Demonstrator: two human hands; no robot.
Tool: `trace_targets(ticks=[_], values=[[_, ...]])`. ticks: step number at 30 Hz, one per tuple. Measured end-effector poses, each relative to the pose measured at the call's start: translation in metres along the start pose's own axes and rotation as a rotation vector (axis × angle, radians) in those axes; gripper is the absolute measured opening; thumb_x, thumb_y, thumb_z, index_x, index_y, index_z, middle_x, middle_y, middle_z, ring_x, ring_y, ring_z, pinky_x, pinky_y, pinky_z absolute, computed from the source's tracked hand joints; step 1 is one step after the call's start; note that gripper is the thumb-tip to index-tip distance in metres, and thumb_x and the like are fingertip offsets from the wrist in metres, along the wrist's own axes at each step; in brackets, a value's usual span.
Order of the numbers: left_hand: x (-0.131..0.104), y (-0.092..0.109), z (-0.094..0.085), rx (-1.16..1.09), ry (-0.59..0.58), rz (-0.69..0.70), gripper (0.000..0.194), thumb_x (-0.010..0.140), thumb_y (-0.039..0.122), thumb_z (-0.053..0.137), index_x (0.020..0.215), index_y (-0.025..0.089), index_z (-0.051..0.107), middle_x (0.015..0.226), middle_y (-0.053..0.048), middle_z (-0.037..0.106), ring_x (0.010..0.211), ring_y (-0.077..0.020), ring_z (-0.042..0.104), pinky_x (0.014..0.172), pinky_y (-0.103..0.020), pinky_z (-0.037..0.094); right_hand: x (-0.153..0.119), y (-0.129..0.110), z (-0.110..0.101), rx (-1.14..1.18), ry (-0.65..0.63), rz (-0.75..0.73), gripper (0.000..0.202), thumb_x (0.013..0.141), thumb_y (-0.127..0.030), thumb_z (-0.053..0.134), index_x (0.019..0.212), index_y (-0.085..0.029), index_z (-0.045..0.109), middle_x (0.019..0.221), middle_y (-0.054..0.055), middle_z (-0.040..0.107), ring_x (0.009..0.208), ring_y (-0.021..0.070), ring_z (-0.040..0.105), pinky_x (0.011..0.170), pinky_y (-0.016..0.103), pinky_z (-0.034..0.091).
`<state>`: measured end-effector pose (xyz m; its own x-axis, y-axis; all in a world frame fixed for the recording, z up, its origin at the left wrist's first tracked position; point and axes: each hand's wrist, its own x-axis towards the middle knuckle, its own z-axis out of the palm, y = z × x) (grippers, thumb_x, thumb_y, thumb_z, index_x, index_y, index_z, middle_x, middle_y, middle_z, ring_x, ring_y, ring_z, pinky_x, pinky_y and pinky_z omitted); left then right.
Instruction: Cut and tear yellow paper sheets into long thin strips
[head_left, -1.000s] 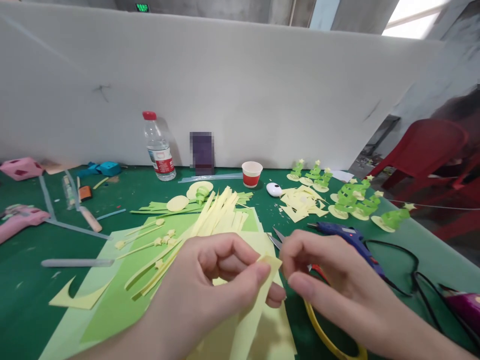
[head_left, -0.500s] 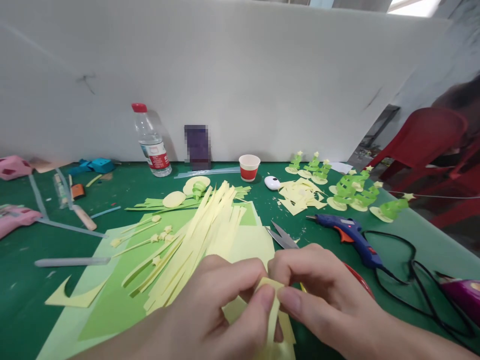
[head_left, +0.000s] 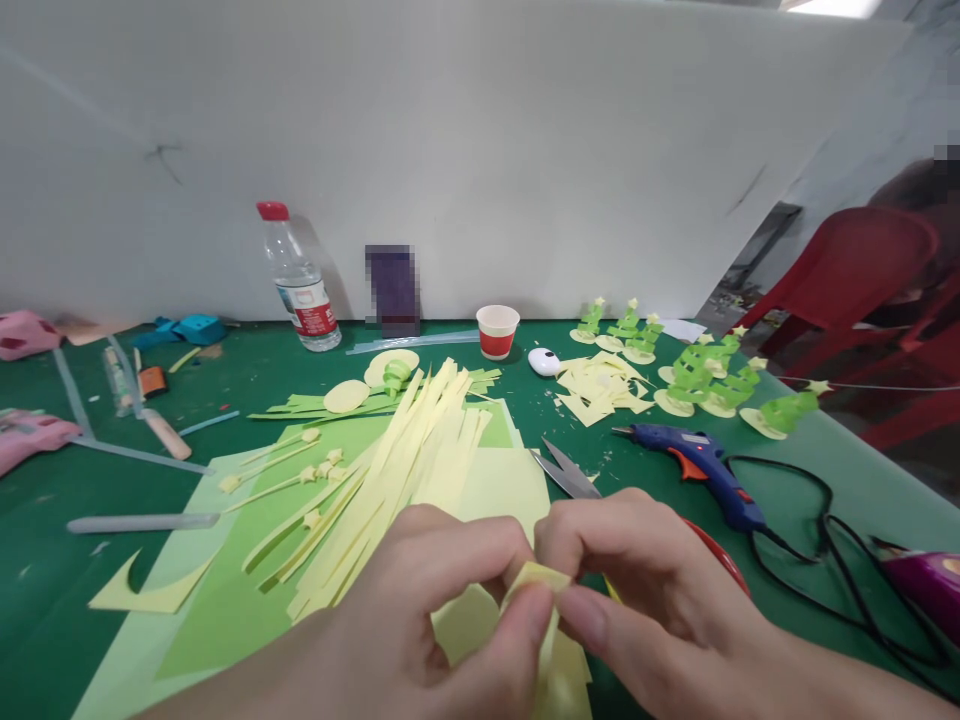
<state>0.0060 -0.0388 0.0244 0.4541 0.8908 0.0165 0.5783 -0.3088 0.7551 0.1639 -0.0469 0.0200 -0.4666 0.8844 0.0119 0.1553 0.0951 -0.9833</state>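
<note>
Both hands meet at the bottom centre over a pale yellow paper strip (head_left: pixel 551 640), folded at its upper end. My left hand (head_left: pixel 457 600) pinches the fold between thumb and forefinger. From the other side my right hand (head_left: pixel 637 590) grips the fold's edge with thumb and forefinger tips. The strip's tail hangs downward, partly hidden by the left thumb. Just beyond the hands lies a pile of pale yellow paper strips (head_left: pixel 397 470) on green paper sheets (head_left: pixel 217 600). Scissors (head_left: pixel 566 472) lie behind the right hand, their blades showing; a red handle (head_left: pixel 720 555) peeks out beside it.
A blue glue gun (head_left: pixel 701 465) with a black cord lies on the right, near several small green paper trees (head_left: pixel 690 380). Yellow paper scraps (head_left: pixel 600 385), a paper cup (head_left: pixel 497 332) and a water bottle (head_left: pixel 304 290) stand farther back. Pink glue guns (head_left: pixel 34 440) lie left.
The fold at the strip's top has tilted and turned slightly between the fingertips. Both hands stay in nearly the same place, and the camera view has shifted a little.
</note>
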Motion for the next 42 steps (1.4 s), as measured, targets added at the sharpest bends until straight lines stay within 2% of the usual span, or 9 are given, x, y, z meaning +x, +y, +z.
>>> trace_targets(ticks=[7,13,18,22,27,33,37,42], values=[[0.002,-0.001,-0.002,0.012,0.004,0.031,0.033,0.078,0.037,0.045,0.051,0.021,0.053,0.049,0.006,0.056,0.050,-0.0078,0.048,0.055,-0.015,0.036,0.000,-0.003,0.001,0.040,-0.037,0.022,0.022,0.079,-0.022,0.044,0.057,-0.020,0.041,0.053,-0.001,0.049,0.048,0.0092,0.038,0.043,0.020,0.030],[0.010,-0.009,-0.002,0.054,-0.056,0.175,0.028,0.076,0.027,0.045,0.050,0.020,0.051,0.048,0.007,0.054,0.049,-0.0067,0.047,0.050,-0.015,0.035,0.005,-0.001,-0.002,0.104,-0.084,0.076,0.021,0.079,-0.025,0.044,0.059,-0.019,0.041,0.058,0.001,0.052,0.052,0.0101,0.041,0.045,0.021,0.029],[0.012,-0.006,-0.003,0.052,-0.056,0.139,0.028,0.075,0.026,0.043,0.049,0.020,0.051,0.048,0.008,0.054,0.049,-0.0062,0.047,0.052,-0.014,0.035,0.004,0.003,-0.002,0.136,-0.102,0.082,0.017,0.077,-0.021,0.043,0.060,-0.018,0.042,0.060,0.000,0.053,0.054,0.0092,0.041,0.045,0.019,0.027],[0.014,-0.006,-0.005,0.008,-0.096,0.204,0.028,0.077,0.025,0.044,0.050,0.019,0.051,0.047,0.008,0.050,0.047,-0.0046,0.046,0.050,-0.012,0.035,0.005,0.004,-0.002,0.167,-0.088,0.026,0.015,0.076,-0.014,0.042,0.061,-0.018,0.042,0.056,-0.003,0.048,0.053,0.0075,0.040,0.045,0.017,0.027],[0.018,-0.006,-0.005,-0.104,-0.105,0.256,0.032,0.081,0.022,0.045,0.050,0.017,0.048,0.045,0.008,0.047,0.045,-0.0034,0.044,0.049,-0.010,0.035,0.008,0.005,-0.002,0.227,-0.069,0.003,0.017,0.074,-0.013,0.044,0.057,-0.018,0.040,0.053,-0.006,0.032,0.048,0.0067,0.031,0.046,0.016,0.029],[0.021,-0.008,-0.006,-0.174,-0.170,0.265,0.034,0.084,0.023,0.042,0.052,0.016,0.051,0.047,0.006,0.052,0.045,-0.0039,0.046,0.045,-0.010,0.034,0.010,0.010,-0.003,0.266,-0.091,-0.039,0.017,0.078,-0.015,0.044,0.061,-0.018,0.042,0.055,-0.005,0.032,0.048,0.0066,0.031,0.047,0.015,0.031],[0.024,-0.008,-0.007,-0.196,-0.108,0.220,0.033,0.081,0.022,0.048,0.049,0.016,0.052,0.043,0.007,0.051,0.041,-0.0043,0.042,0.043,-0.011,0.034,0.009,0.011,-0.002,0.162,0.004,-0.062,0.016,0.073,-0.015,0.044,0.058,-0.018,0.042,0.050,-0.006,0.033,0.045,0.0061,0.030,0.042,0.016,0.028],[0.026,-0.005,-0.007,-0.335,0.051,0.183,0.016,0.071,0.014,0.060,0.056,0.020,0.063,0.051,0.009,0.062,0.044,-0.0031,0.048,0.045,-0.008,0.037,0.010,0.010,-0.001,0.019,0.158,-0.116,0.017,0.071,-0.014,0.043,0.055,-0.018,0.040,0.046,-0.006,0.036,0.042,0.0052,0.031,0.038,0.017,0.023]])
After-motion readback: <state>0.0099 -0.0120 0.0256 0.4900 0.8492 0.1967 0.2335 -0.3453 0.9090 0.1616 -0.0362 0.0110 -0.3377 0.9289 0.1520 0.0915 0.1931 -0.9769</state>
